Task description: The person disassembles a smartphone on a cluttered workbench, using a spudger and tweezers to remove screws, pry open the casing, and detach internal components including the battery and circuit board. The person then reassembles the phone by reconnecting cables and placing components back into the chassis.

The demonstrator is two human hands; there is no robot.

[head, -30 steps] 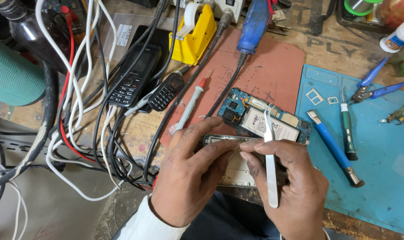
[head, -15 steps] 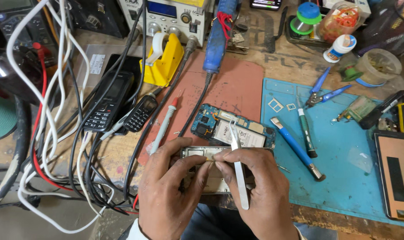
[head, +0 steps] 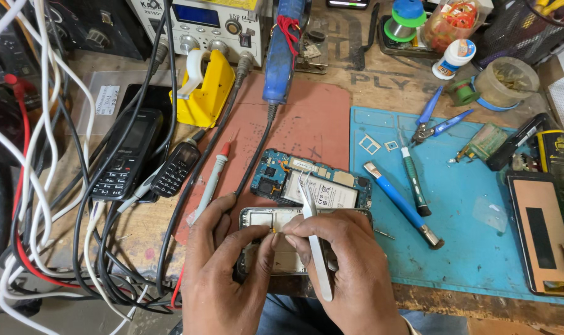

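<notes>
— What are the fingers doing?
— The right hand has its fingers closed around white tweezers. The left hand grips the edge of a phone frame, thumb and forefinger pinched at a small brass-coloured part where the two hands meet.
— Where does the frame lie?
— Flat on the counter, at the near edge, under both hands.
— And around it?
— Just behind sits an opened phone with its battery on a red mat. Right of that, two screwdrivers on a blue mat. Left, two small black phones among tangled cables.
</notes>
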